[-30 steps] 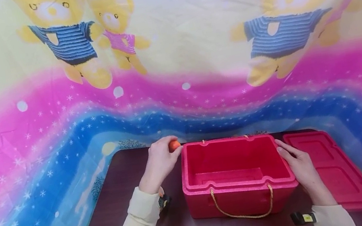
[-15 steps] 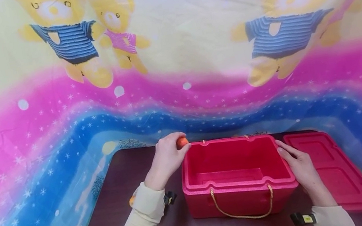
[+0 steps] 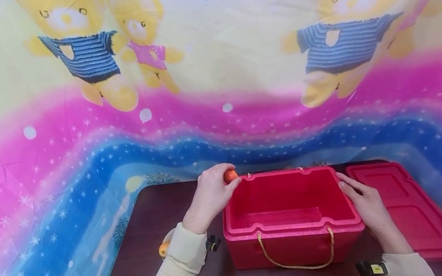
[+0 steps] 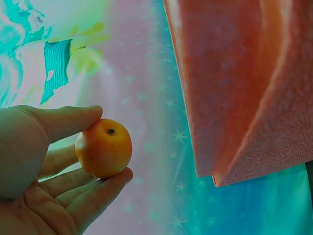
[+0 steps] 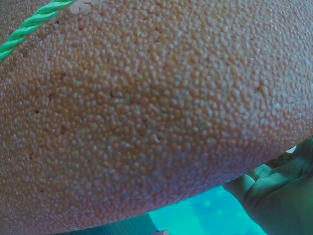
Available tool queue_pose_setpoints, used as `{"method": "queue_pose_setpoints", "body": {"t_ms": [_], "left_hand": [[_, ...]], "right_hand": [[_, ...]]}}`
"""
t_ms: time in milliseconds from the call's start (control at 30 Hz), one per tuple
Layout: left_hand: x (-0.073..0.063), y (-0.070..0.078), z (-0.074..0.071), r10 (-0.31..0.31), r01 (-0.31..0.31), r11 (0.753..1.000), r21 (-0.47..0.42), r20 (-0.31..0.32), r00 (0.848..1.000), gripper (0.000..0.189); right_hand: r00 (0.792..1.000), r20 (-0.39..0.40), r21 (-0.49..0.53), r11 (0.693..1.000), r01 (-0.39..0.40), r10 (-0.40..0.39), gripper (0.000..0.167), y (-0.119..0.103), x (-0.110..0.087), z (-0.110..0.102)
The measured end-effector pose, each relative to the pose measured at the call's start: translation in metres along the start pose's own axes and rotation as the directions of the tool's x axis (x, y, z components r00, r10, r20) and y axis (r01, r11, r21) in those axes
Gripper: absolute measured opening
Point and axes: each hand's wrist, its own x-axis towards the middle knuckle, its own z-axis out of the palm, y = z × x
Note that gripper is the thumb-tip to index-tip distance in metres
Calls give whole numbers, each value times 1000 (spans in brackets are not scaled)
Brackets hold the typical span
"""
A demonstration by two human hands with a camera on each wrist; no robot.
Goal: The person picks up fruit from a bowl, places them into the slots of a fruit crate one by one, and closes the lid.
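My left hand (image 3: 209, 194) pinches a small round orange fruit (image 4: 103, 148) between thumb and fingertips; its dark stem end faces up in the left wrist view. The hand is over the back left corner of a red foam box (image 3: 295, 243), which stands open-topped with a yellow rope handle on its front. My right hand (image 3: 368, 205) rests against the box's right end, fingers fairly straight and fingertips at the rim. In the right wrist view the box's grainy wall (image 5: 146, 107) fills most of the picture.
A red lid (image 3: 416, 212) lies on the dark table (image 3: 138, 271) to the right of the box. Another orange-yellow fruit (image 3: 164, 250) shows beside my left sleeve, next to a pale rim partly hidden by it. A printed bear curtain (image 3: 216, 60) hangs behind.
My left hand has moved right with the fruit, from beside the box to over its left back corner. The second fruit has come into view by the sleeve. The right hand stays put.
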Motion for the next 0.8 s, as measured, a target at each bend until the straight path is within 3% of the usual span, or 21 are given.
{"method": "queue_pose_setpoints", "body": {"t_ms": [300, 800], "left_hand": [[2, 6, -2, 36, -36, 999, 19, 16, 999, 38], [4, 20, 1, 48, -48, 999, -5, 141, 989, 38]], "right_hand": [[1000, -3, -14, 1000, 6, -6, 68, -1, -1, 0], [1000, -7, -14, 1000, -1, 1, 69, 0, 0, 0]]}}
